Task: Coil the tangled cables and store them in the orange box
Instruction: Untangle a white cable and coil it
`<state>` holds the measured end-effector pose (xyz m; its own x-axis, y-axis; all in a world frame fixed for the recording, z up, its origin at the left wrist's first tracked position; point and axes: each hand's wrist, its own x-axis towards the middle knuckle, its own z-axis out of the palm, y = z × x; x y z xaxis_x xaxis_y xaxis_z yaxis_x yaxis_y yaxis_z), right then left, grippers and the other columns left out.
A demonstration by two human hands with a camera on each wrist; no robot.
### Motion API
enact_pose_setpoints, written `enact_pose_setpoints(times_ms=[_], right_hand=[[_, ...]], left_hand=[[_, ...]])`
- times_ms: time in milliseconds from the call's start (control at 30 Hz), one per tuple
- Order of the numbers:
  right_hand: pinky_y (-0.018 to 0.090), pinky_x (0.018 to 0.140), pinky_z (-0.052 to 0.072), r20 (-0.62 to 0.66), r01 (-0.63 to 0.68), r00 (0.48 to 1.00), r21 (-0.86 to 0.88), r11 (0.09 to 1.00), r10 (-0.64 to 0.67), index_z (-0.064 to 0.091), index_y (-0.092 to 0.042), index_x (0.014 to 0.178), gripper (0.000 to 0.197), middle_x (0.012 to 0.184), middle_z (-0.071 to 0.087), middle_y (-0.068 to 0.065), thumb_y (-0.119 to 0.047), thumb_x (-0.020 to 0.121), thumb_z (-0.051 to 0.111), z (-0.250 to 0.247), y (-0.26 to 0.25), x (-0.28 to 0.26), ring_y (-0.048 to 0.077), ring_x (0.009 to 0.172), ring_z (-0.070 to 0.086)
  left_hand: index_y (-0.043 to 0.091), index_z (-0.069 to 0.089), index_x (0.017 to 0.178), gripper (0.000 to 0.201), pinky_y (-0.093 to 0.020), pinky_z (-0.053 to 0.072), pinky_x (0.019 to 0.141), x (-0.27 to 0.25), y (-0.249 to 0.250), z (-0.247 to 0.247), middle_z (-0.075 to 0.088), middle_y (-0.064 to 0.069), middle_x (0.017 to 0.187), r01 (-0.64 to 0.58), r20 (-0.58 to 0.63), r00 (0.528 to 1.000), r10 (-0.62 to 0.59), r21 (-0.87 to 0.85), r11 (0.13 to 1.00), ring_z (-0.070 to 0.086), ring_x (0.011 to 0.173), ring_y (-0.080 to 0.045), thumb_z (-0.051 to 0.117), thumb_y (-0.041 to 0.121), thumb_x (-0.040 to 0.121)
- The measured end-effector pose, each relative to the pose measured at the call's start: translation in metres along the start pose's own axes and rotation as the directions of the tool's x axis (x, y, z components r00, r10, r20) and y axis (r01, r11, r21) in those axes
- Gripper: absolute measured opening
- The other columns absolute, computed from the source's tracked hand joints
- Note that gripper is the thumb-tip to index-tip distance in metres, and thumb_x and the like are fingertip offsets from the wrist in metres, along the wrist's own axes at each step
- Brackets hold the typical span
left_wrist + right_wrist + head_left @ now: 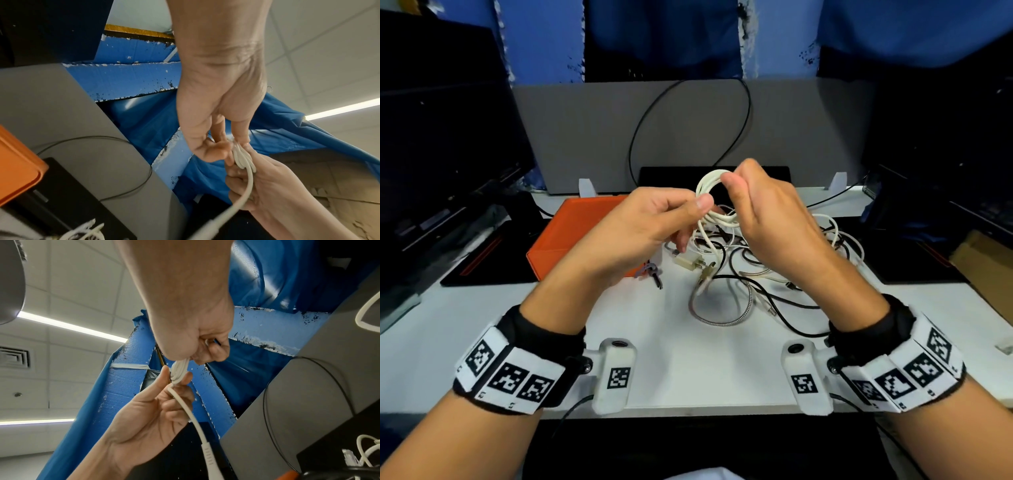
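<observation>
A small coil of white cable [708, 185] is held up above the table between both hands. My left hand [700, 205] pinches its left side between thumb and fingers. My right hand [729, 181] grips its upper right, fingers curled round the loops. In the left wrist view the loops [243, 156] lie bunched between the two hands. In the right wrist view the cable's free tail with its white connector [206, 454] hangs down across my left palm. The orange box [571, 233] lies on the table to the left, partly hidden by my left hand. A tangle of white, black and braided cables [756, 274] lies under the hands.
A white plug adapter [688, 263] and a bunch of keys [652, 272] lie beside the box. A grey partition [585, 137] with a looped black cable [688, 102] stands behind. Dark monitors [441, 144] flank the white table [688, 377]. A cardboard box [986, 253] sits at the right edge.
</observation>
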<state>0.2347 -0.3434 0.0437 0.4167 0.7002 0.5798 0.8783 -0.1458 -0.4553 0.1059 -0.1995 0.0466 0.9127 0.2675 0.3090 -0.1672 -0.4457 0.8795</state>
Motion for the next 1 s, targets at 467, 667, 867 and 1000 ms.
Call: enact_pose_setpoints(times_ms=[467,667,867,1000], right_hand=[[0.053,0.098,0.051,0.572,-0.562,0.819,0.785,0.259,0.045,0.054,-0.002,0.142,0.098,0.110,0.070,0.028,-0.080,0.094,0.021,0.027,0.027,0.006,0.040,0.102,0.069],[0.031,0.080,0.051,0.603,-0.501,0.780,0.760,0.413,-0.164,0.066,0.002,0.113,0.026,0.072,0.053,0.003,-0.017,0.100,0.055,0.042,0.035,-0.005,0.016,0.073,0.057],[0.036,0.093,0.053,0.564,-0.476,0.771,0.819,0.321,-0.296,0.073,-0.016,0.107,0.028,0.113,0.072,0.008,-0.039,0.092,0.070,0.040,0.033,-0.008,0.024,0.106,0.068],[0.033,0.085,0.055,0.548,-0.483,0.779,0.834,0.267,-0.305,0.066,-0.013,0.111,0.041,0.108,0.072,0.010,-0.045,0.086,0.076,0.038,0.026,-0.007,0.023,0.091,0.070]], left_hand=[[0.008,0.062,0.089,0.023,-0.022,0.052,0.052,0.008,0.005,0.006,0.049,0.001,0.052,-0.106,-0.237,0.971,-0.041,-0.575,0.812,0.052,0.046,-0.009,0.057,0.030,0.091],[0.008,0.065,0.090,0.022,-0.019,0.054,0.056,0.008,0.004,-0.011,0.050,0.003,0.057,-0.100,-0.269,0.961,-0.064,-0.555,0.826,0.049,0.049,-0.005,0.060,0.030,0.090],[0.010,0.068,0.088,0.021,-0.020,0.053,0.055,0.007,0.006,-0.007,0.040,-0.003,0.063,-0.087,-0.240,0.969,-0.066,-0.578,0.811,0.048,0.050,-0.006,0.061,0.030,0.091],[0.009,0.067,0.089,0.022,-0.020,0.053,0.055,0.007,0.007,-0.007,0.041,-0.002,0.063,-0.093,-0.257,0.963,-0.074,-0.580,0.810,0.048,0.050,-0.006,0.061,0.030,0.091]])
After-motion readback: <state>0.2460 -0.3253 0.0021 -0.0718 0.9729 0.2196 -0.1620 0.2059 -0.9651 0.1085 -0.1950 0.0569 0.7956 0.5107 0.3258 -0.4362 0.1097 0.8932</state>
